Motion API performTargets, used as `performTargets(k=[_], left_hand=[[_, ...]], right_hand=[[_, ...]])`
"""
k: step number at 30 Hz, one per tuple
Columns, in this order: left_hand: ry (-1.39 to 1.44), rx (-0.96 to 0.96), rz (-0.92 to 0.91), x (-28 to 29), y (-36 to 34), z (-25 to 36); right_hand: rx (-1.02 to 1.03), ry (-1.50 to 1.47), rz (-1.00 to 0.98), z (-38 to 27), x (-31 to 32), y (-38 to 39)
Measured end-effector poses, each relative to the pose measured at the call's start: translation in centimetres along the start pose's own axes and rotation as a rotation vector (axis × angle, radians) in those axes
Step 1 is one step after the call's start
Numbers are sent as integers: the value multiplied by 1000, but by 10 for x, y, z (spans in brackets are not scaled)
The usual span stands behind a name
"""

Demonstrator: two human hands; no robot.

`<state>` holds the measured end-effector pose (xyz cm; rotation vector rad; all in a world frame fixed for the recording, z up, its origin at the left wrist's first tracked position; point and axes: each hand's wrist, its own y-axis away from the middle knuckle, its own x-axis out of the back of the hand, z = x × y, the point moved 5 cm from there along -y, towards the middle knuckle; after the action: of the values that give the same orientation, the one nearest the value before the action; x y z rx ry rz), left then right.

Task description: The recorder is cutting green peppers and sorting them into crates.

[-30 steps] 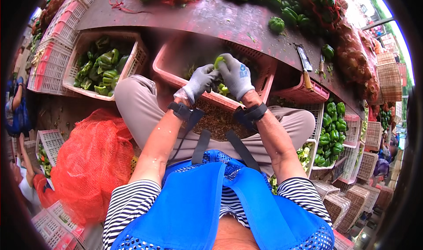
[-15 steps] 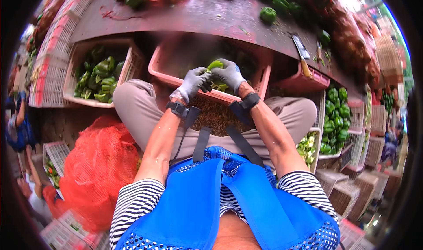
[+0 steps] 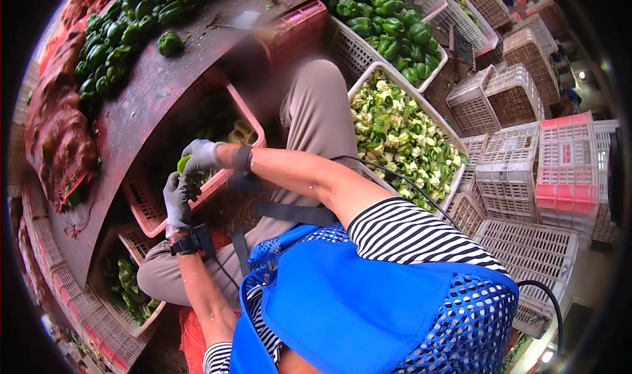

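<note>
Both hands wear grey work gloves and meet over a pink crate [image 3: 148, 209]. A piece of green pepper [image 3: 183, 164] shows at the fingers of my right hand [image 3: 203, 157], which is closed on it. Just below, my left hand [image 3: 176, 201] is closed with its fingertips against the same spot. How much of the pepper the left fingers grip is partly hidden. Inside the pink crate the contents are dark, with a few pale green pieces near its right rim.
A purple-grey table [image 3: 131, 120] curves beyond the crate, bearing whole green peppers [image 3: 108, 54] and red mesh sacks [image 3: 59, 137]. To the right stand a crate of pepper cores and trimmings [image 3: 401, 133], a crate of whole peppers [image 3: 395, 31] and stacked crates [image 3: 507, 170]. Another crate of peppers [image 3: 128, 282] is at lower left.
The view has swung to the right, bringing the crate of trimmings and the stacked crates into fuller sight. My hands stay together at the green pepper over the pink crate.
</note>
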<state>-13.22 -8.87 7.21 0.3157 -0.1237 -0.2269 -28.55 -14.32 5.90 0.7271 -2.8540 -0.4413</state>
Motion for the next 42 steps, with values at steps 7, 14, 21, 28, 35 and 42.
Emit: performTargets(k=[7,14,21,28,35,42], left_hand=[[103,-110,248,-5,-12,-6],[782,155,371,-3,-18,-28],[646,-14,361,23,-26,-4],[902,-7,-139,-81,0,63],[848,158,-1,-34,-13,23],[966,279,55,21,-35,-49]], right_hand=[[48,252,537,-29,-7,40],[411,3,817,-52,-1,60],[319,707,262,-94,38,54],[636,1110,238,-119,64,101],[256,1053,661,-89,239,270],[-461,1283,550,23,295,297]])
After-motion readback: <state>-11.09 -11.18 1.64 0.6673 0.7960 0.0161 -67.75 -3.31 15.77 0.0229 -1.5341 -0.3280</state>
